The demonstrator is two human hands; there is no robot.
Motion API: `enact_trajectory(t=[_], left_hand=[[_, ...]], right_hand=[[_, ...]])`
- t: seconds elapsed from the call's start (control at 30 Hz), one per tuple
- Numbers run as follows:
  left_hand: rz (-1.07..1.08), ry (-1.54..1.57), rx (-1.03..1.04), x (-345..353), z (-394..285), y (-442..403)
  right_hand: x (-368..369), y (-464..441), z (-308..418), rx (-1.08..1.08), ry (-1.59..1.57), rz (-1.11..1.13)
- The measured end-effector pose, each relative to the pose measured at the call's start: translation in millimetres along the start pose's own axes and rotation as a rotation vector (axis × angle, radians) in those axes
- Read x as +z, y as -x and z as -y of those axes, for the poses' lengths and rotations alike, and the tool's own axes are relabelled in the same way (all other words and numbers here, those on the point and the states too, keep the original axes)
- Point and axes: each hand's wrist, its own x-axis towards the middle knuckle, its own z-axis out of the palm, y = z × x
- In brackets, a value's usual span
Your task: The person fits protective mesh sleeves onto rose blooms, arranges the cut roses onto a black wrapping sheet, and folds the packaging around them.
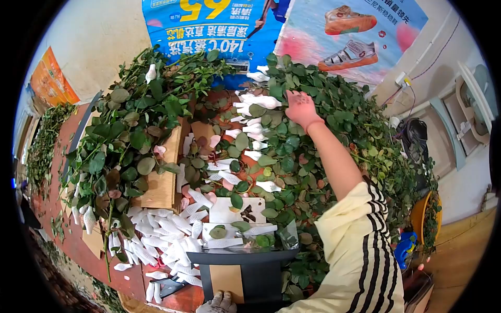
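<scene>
My right hand (301, 109), pinkish with a band at the wrist, reaches to the far side of the table. It is at the leafy rose stems (334, 86), just right of several flower heads in white net sleeves (267, 101). Its fingers look curled into the leaves, and what they hold is hidden. My left hand (217, 303), in a pale glove, is cut off by the bottom edge. Its fingers lie on a brown cardboard strip (226, 276) on a black stand (261, 255).
Loose white net sleeves (167, 229) are heaped left of the stand. Leafy stems (120, 125) lie over corrugated cardboard (160, 188) on the left. A white plate (222, 208) sits behind the stand. A yellow bucket (418, 216) and a blue object (404, 249) are at the right.
</scene>
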Motion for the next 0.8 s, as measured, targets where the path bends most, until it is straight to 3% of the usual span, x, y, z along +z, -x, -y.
enact_trajectory(t=[0.03,0.1,0.2,0.3,0.4,0.47,0.5,0.57,0.63,0.7,0.77,0.8], left_hand=[[-0.024,-0.031,0.014,2,1,0],[-0.049,-0.064,0.029,3,2,1],[-0.048,-0.019,-0.007,6,3,-1],[-0.092,-0.070,0.043,12,4,3],[-0.106,-0.011,0.005,8,1,1],[0.035,0.024,-0.031,-7,-2,1],[0.029,0.038,-0.029,-9,-2,0],[0.067,-0.050,-0.010,-10,-3,-1],[0.038,-0.060,0.027,-2,2,0],[-0.153,-0.171,0.077,3,2,0],[-0.161,-0.106,0.067,-20,1,1],[-0.034,-0.055,0.086,-37,0,2]], right_hand=[[12,-6,-6,0.010,0.003,0.004],[28,-19,-5,0.005,-0.009,0.402],[15,-28,-12,0.024,-0.126,0.460],[-39,-25,-4,0.037,-0.242,0.685],[-36,-16,-22,0.005,-0.240,0.572],[-61,13,-21,-0.084,-0.321,0.279],[-60,31,-21,-0.094,-0.311,0.285],[-58,70,-25,-0.195,0.048,0.129],[-63,94,-25,-0.144,0.044,0.231],[-73,108,-35,-0.155,0.144,0.193],[-103,108,-41,-0.104,0.003,0.125],[-110,107,-47,-0.082,-0.035,0.087]])
